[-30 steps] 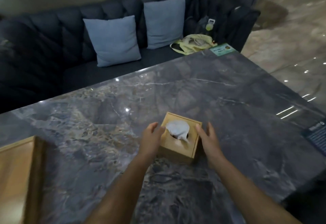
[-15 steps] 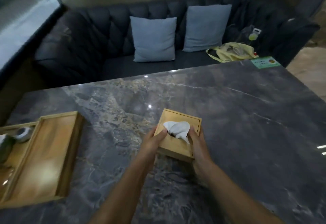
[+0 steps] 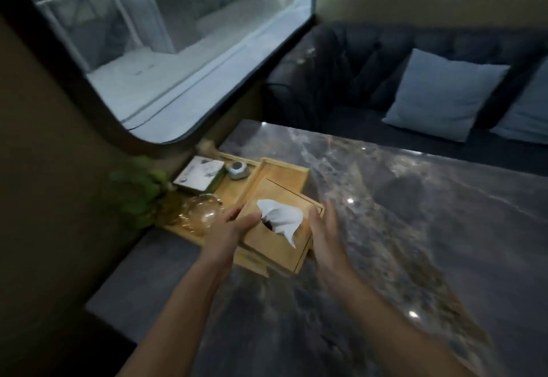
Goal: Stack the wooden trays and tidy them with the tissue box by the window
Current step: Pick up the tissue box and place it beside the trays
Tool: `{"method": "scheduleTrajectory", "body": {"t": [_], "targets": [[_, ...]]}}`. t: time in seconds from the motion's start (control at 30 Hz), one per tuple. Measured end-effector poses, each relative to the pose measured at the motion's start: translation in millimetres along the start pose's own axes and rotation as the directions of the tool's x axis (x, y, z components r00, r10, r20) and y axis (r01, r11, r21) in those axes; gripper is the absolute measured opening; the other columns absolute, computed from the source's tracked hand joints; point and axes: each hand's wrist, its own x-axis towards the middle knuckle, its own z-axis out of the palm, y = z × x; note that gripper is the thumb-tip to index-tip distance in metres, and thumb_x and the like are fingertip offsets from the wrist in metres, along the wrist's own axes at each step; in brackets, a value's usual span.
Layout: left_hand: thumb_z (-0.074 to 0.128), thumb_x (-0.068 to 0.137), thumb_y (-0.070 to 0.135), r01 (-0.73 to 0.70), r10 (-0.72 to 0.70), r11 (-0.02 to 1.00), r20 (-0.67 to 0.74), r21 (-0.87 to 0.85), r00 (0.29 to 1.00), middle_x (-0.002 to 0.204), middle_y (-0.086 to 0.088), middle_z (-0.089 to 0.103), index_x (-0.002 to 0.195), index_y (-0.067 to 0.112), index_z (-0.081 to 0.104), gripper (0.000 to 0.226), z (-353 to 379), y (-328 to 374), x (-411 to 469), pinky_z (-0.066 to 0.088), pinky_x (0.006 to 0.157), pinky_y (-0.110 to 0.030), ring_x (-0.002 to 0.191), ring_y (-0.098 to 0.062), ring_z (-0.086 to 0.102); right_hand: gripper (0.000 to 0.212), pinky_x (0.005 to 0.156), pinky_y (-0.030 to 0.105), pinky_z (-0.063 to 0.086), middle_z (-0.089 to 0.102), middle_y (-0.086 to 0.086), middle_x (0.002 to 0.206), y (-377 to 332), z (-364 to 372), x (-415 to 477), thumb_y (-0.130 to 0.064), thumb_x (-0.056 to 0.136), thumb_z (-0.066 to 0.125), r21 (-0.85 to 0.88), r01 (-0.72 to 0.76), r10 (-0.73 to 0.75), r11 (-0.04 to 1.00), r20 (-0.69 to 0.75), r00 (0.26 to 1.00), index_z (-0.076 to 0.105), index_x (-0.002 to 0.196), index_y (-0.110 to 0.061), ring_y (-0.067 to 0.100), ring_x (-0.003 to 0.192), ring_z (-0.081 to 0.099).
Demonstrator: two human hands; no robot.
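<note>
The wooden tissue box (image 3: 264, 247), with a white tissue sticking out of its top, is held between both hands. My left hand (image 3: 234, 228) presses its left side with the thumb on top. My right hand (image 3: 326, 237) lies flat against its right side. The box is over the near end of a shallow wooden tray (image 3: 284, 172), and I cannot tell whether it rests in it. That tray lies against a second wooden tray (image 3: 228, 191) by the window (image 3: 178, 50), at the left edge of the marble table (image 3: 400, 228).
The second tray carries a white-topped square box (image 3: 198, 175), a small grey round object (image 3: 237, 169) and a glass vessel (image 3: 204, 213). A green plant (image 3: 139, 189) stands at the wall. A dark sofa (image 3: 355, 65) with pale blue cushions (image 3: 439, 95) lies beyond the table.
Both hands have carried the tissue box left across the table to the trays by the window. My view has swung left, bringing the window in.
</note>
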Motion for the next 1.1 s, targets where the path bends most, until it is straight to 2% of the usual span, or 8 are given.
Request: {"method": "scheduleTrajectory", "body": {"t": [0.13, 0.27, 0.4, 0.53, 0.77, 0.9, 1.0, 1.1], "targets": [[0.067, 0.076, 0.012, 0.063, -0.076, 0.992, -0.126, -0.107, 0.989, 0.093, -0.004, 0.075, 0.103, 0.015, 0.068, 0.027, -85.0, -3.4, -6.0, 0.055, 0.062, -0.025, 0.082, -0.018, 0.07, 0.043, 0.076, 0.043, 0.051, 0.056, -0.004, 0.107, 6.2, 72.8, -1.2, -0.047, 0.089, 0.043, -0.214, -0.083, 0.111, 0.973, 0.123, 0.986, 0.031, 0.128, -0.033, 0.019, 0.093, 0.058], [0.066, 0.077, 0.012, 0.118, -0.152, 0.982, -0.242, -0.148, 0.958, 0.08, -0.005, 0.074, 0.095, 0.01, 0.069, 0.018, -147.8, -18.0, -11.8, 0.052, 0.065, -0.029, 0.073, -0.018, 0.067, 0.036, 0.054, 0.025, 0.038, 0.055, -0.012, 0.085, 23.5, 127.5, -8.7, -0.032, 0.09, 0.046, -0.378, -0.071, 0.166, 0.923, 0.225, 0.96, 0.031, 0.123, -0.029, 0.008, 0.073, 0.054], [0.068, 0.075, 0.014, 0.199, -0.252, 0.958, -0.271, -0.208, 0.929, 0.09, -0.013, 0.071, 0.094, 0.008, 0.068, 0.02, -182.5, -40.2, -11.0, 0.05, 0.082, -0.04, 0.084, -0.027, 0.065, 0.036, 0.061, 0.028, 0.036, 0.057, 0.0, 0.103, 46.0, 165.6, -17.3, -0.026, 0.091, 0.044, -0.395, -0.142, 0.244, 0.908, 0.221, 0.944, 0.03, 0.124, -0.02, 0.013, 0.081, 0.051], [0.07, 0.075, 0.017, 0.254, -0.301, 0.947, -0.268, -0.196, 0.915, 0.09, -0.013, 0.073, 0.099, 0.005, 0.067, 0.027, -204.1, -59.5, -6.9, 0.053, 0.07, -0.034, 0.083, -0.024, 0.067, 0.048, 0.086, 0.034, 0.041, 0.051, 0.005, 0.123, 66.3, 183.8, -20.1, -0.016, 0.09, 0.047, -0.375, -0.201, 0.304, 0.905, 0.238, 0.922, 0.028, 0.134, -0.016, 0.018, 0.097, 0.049], [0.07, 0.077, 0.019, 0.277, -0.329, 0.937, -0.267, -0.214, 0.906, 0.106, -0.018, 0.067, 0.1, 0.009, 0.065, 0.026, -227.6, -76.2, 3.1, 0.052, 0.077, -0.035, 0.09, -0.025, 0.064, 0.051, 0.084, 0.031, 0.041, 0.054, -0.004, 0.118, 80.7, 201.5, -16.4, -0.024, 0.089, 0.055, -0.341, -0.217, 0.318, 0.915, 0.274, 0.908, 0.032, 0.134, -0.025, 0.014, 0.099, 0.051], [0.07, 0.076, 0.03, 0.297, -0.343, 0.938, -0.352, -0.18, 0.871, 0.118, -0.01, 0.056, 0.109, 0.014, 0.055, 0.039, -228.0, -78.4, 2.5, 0.045, 0.096, -0.041, 0.106, -0.025, 0.054, 0.07, 0.084, 0.048, 0.054, 0.046, 0.003, 0.133, 89.2, 198.1, -16.2, -0.037, 0.085, 0.06, -0.341, -0.284, 0.37, 0.896, 0.22, 0.903, 0.016, 0.141, -0.034, 0.026, 0.11, 0.054], [0.062, 0.08, 0.046, 0.397, -0.335, 0.918, -0.519, 0.01, 0.787, 0.116, -0.006, 0.048, 0.12, 0.017, 0.043, 0.053, -227.0, -82.1, -9.5, 0.046, 0.077, -0.035, 0.102, -0.022, 0.05, 0.076, 0.056, 0.043, 0.06, 0.05, 0.012, 0.127, 88.1, 192.4, -16.1, -0.043, 0.084, 0.06, -0.348, -0.411, 0.509, 0.842, 0.265, 0.819, 0.008, 0.137, -0.05, 0.033, 0.083, 0.067], [0.056, 0.082, 0.053, 0.405, -0.372, 0.914, -0.416, -0.011, 0.83, 0.104, -0.007, 0.06, 0.119, 0.023, 0.04, 0.05, -221.9, -85.6, -19.5, 0.054, 0.048, -0.03, 0.079, -0.023, 0.067, 0.073, 0.048, 0.04, 0.058, 0.048, 0.013, 0.132, 88.9, 192.4, -9.1, -0.033, 0.087, 0.06, -0.276, -0.43, 0.504, 0.86, 0.314, 0.805, 0.01, 0.137, -0.053, 0.041, 0.095, 0.063]]}}
